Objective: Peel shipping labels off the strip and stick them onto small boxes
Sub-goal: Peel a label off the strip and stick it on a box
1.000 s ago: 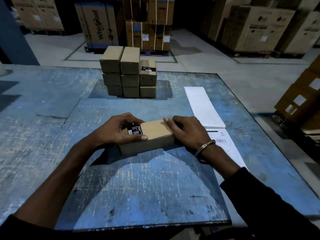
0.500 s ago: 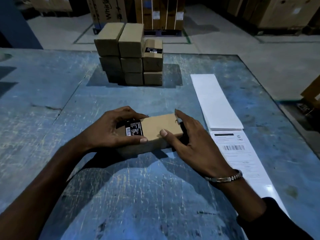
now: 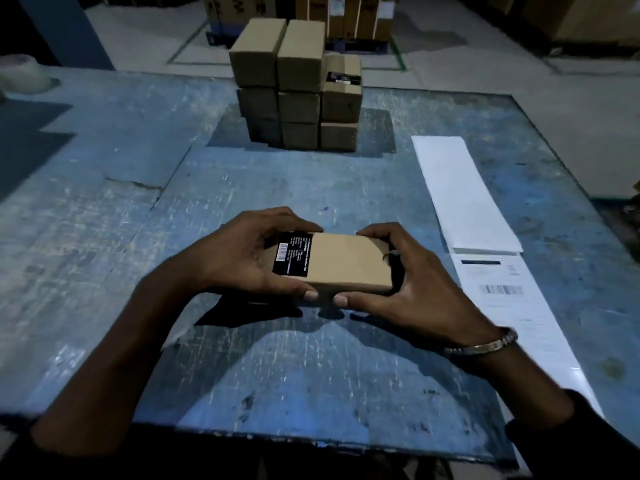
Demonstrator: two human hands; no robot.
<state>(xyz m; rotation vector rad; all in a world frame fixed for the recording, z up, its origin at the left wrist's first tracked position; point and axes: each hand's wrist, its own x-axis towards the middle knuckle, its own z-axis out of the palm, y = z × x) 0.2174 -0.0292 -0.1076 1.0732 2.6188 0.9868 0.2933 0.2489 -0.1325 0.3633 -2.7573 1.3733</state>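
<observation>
Both hands hold one box (image 3: 346, 263) just above the blue worktop (image 3: 311, 375). Left hand (image 3: 239, 258): fingers curled over the far edge, thumb on the near edge, next to a black label (image 3: 291, 255). Right hand (image 3: 415, 289): fingers wrapped round the right end, thumb on the near face. Label strip (image 3: 502, 292) lies right of the hands, apart. Box stack (image 3: 298, 88) further back, centre.

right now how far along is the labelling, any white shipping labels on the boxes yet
No white shipping label shows on any box. The stack at the back shows only plain cardboard and one black sticker. In hand: the left hand and right hand grip one box off the table, black sticker only. Left: the printed label lies unpeeled on the strip.
</observation>
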